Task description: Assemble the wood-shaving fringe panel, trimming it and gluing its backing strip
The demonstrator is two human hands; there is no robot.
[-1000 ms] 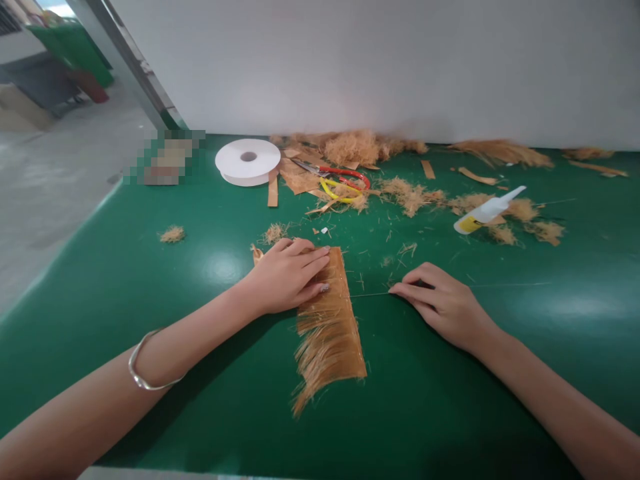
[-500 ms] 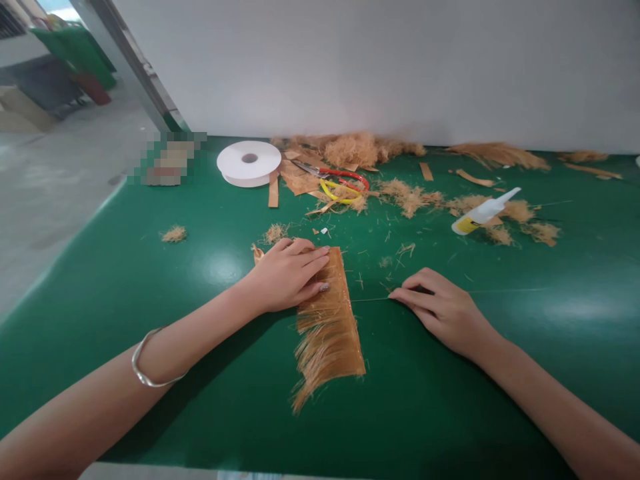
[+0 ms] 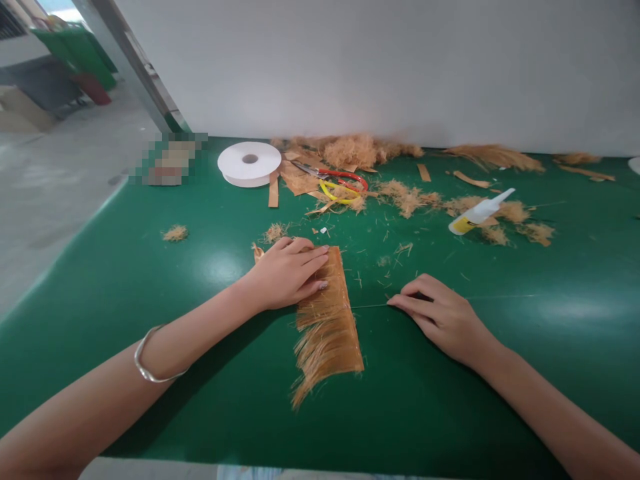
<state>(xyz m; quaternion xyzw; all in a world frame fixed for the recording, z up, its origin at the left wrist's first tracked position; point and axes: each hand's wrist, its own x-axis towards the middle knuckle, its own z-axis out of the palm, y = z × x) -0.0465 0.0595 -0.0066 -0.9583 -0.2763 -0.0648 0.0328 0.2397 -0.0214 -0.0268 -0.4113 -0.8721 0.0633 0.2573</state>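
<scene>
A tan strip of straw fringe [image 3: 327, 320] lies lengthwise on the green table [image 3: 100, 293]. My left hand [image 3: 287, 273] rests flat on the strip's upper part, fingers stretched out and pressing it down. To the right of the strip, my right hand [image 3: 440, 317] has its fingertips pinched on a thin straw fibre [image 3: 370, 306] that runs sideways from the strip's right edge across the table. A silver bangle [image 3: 150, 363] circles my left forearm.
At the back lie a white tape roll [image 3: 249, 162], red and yellow scissors [image 3: 340, 183], a white glue bottle with a yellow label [image 3: 477, 213], and several clumps and strips of straw [image 3: 360, 150] along the white wall. The table's left edge drops to a grey floor.
My right hand has slid slightly down and toward me with the fibre. My left hand has stayed on the fringe strip. The view has shifted a little.
</scene>
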